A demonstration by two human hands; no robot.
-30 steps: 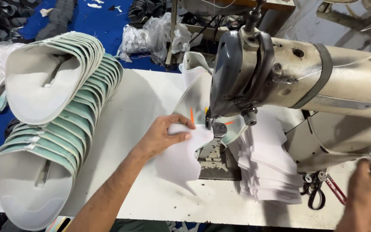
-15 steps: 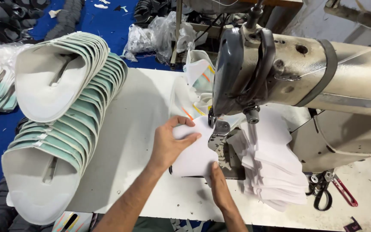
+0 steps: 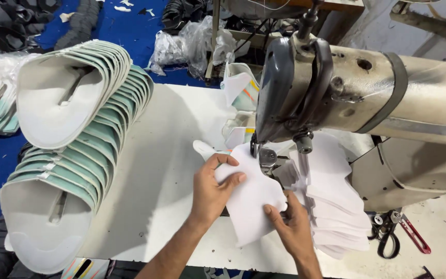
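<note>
A white cut fabric piece (image 3: 251, 199) lies on the white table (image 3: 166, 170) under the presser foot (image 3: 264, 155) of a beige industrial sewing machine (image 3: 367, 93). My left hand (image 3: 213, 191) presses flat on the piece's left side, fingers spread toward the needle. At the piece's lower right edge, my right hand (image 3: 292, 230) pinches it between thumb and fingers. Sewn pieces with coloured trim (image 3: 241, 95) trail off behind the machine head.
A long curved stack of white and mint-green shoe upper pieces (image 3: 73, 150) fills the table's left side. A pile of white cut pieces (image 3: 336, 206) sits right of the needle. Scissors (image 3: 393, 232) lie at the right. Plastic bags (image 3: 192, 44) rest on the blue floor behind.
My right hand came from the far right onto the fabric's lower right edge. My left hand stayed pressed on the piece, which now sits further under the foot.
</note>
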